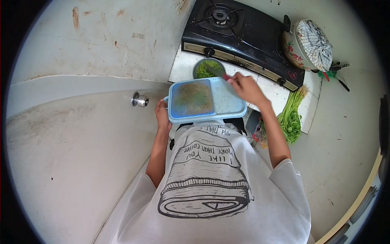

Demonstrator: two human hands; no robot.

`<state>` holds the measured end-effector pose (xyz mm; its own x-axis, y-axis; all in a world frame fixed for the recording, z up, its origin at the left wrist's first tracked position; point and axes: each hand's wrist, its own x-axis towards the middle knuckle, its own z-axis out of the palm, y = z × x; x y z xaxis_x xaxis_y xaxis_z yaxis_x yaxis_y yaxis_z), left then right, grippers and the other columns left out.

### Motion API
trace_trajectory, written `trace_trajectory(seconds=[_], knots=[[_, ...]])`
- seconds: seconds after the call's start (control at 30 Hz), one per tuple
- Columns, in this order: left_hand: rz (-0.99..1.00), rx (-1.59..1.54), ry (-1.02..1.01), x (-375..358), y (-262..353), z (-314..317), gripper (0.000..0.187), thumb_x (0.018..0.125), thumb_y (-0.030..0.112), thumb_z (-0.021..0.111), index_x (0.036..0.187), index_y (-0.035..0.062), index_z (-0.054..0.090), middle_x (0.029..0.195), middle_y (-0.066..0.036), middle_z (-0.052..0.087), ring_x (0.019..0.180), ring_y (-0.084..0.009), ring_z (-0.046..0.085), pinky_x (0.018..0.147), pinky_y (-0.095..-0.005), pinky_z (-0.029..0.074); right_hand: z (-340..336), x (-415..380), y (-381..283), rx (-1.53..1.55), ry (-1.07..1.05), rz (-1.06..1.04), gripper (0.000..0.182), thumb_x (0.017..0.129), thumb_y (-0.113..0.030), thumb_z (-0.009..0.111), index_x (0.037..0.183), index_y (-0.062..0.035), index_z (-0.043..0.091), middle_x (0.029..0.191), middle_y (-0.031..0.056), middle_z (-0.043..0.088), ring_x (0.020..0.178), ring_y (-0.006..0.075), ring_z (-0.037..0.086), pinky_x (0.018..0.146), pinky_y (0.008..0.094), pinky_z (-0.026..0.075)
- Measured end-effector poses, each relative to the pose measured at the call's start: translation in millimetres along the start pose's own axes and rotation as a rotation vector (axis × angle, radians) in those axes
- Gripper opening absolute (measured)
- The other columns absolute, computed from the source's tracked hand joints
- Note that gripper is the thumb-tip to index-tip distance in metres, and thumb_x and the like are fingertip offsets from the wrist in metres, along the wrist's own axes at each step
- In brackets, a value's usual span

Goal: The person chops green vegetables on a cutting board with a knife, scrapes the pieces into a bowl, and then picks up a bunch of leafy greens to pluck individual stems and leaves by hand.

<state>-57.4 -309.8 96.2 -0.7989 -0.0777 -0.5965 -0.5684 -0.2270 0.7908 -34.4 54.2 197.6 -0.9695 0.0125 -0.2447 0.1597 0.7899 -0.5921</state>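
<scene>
A light blue cutting board with a darker, stained panel at its left is held in front of my body. The fingers of my left hand are closed on its left edge. Above the board's right half, my right hand is closed round the red handle of a knife. The blade points left over a grey bowl of finely chopped greens, just behind the board. No food pieces can be made out on the board.
A black gas stove spans the tiled counter. On its right stands a flowered pot under a checked cloth. Leafy greens lie at the counter's right end. A door knob juts out at left.
</scene>
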Motion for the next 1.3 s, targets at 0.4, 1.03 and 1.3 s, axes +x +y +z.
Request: trace_trajectory(seconds=[0.4,1.03,1.3], knots=[[-0.010,-0.026,-0.051,2,1,-7,0.035,0.111,0.023,0.039,0.124,-0.0022,0.059,0.107,-0.015,0.069,0.091,-0.0198,0.068,0.079,-0.0336,0.057,12,17,8,-0.104,0.073,0.039,0.034,0.101,-0.029,0.057,0.100,0.0041,0.062,0.079,0.0268,0.069,0.079,0.0440,0.069,0.073,0.0527,0.054],[0.394,0.213,-0.100,-3,27,47,0.040,0.112,0.034,0.038,0.135,0.0048,0.056,0.110,-0.005,0.061,0.099,-0.0129,0.054,0.093,-0.0307,0.044,-20,-31,18,0.290,0.444,0.151,0.025,0.100,-0.021,0.063,0.110,0.0019,0.060,0.093,0.0214,0.071,0.081,0.0360,0.071,0.070,0.0412,0.054],[0.600,0.395,-0.014,-18,26,41,0.040,0.113,0.028,0.035,0.132,0.0002,0.056,0.105,-0.006,0.062,0.096,-0.0132,0.055,0.090,-0.0298,0.044,25,-19,-59,0.258,0.281,-0.085,0.026,0.098,-0.023,0.065,0.111,-0.0014,0.057,0.099,0.0192,0.068,0.085,0.0381,0.069,0.071,0.0452,0.056]])
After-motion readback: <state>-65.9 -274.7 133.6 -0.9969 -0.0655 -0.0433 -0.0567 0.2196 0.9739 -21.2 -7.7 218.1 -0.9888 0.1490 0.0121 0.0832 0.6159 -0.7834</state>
